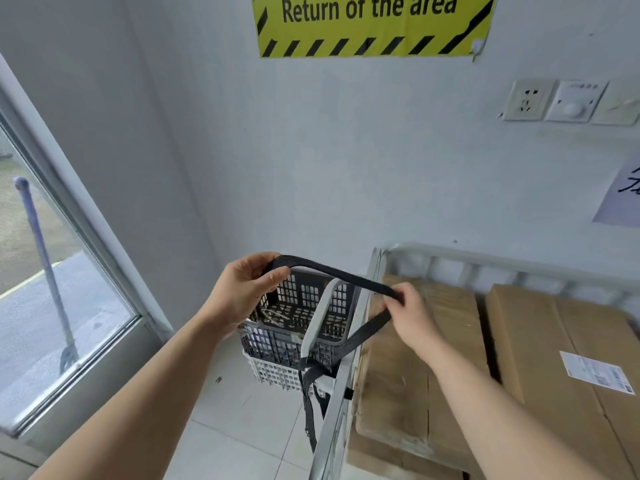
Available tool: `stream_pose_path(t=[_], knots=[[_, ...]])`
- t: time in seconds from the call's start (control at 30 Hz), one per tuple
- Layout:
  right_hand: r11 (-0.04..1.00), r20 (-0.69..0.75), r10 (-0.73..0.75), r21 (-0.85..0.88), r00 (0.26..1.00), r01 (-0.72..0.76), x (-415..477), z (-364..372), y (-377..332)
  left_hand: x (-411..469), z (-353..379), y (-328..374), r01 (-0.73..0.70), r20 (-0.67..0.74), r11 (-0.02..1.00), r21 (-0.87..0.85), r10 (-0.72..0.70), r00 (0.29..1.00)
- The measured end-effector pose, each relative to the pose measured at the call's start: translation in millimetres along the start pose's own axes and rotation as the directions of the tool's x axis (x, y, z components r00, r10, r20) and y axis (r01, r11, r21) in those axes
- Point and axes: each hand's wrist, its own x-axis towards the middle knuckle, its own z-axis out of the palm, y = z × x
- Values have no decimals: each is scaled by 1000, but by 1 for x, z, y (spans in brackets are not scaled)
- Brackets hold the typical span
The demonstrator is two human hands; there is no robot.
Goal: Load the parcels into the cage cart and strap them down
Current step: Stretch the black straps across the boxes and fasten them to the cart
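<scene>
head view: left hand (pixel 239 289) and right hand (pixel 412 317) each pinched black strap (pixel 339 273), stretched between them. risk judged: strap could snag on basket (pixel 304 306) handle, leaving parcels (pixel 446 341) unsecured.

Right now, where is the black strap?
Head view, centre: the flat black woven strap stretches between left hand and right hand, above the grey plastic basket.

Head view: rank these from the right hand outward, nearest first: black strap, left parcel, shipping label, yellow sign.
1. black strap, pinched in the right hand.
2. left parcel, just beneath that hand.
3. shipping label, on the right parcel.
4. yellow sign, high on the wall.
</scene>
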Motion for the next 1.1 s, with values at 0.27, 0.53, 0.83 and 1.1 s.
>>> stream_pose_path(t=[0.27,0.53,0.83,1.1], knots=[[991,-156,-126,20,980,131,0,-72,-24,8,3,-33,65,-117,944,325,-28,993],[953,-12,-138,-276,990,129,-8,-143,-1,8,31,-44,67,-56,791,608,-41,998],[905,-120,-89,-424,989,30,-7,-251,51,2,116,-54,201,-63,699,686,-218,974],[912,-174,-10,-406,985,-63,-6,-335,108,-10,207,-61,186,-46,724,664,-208,977]])
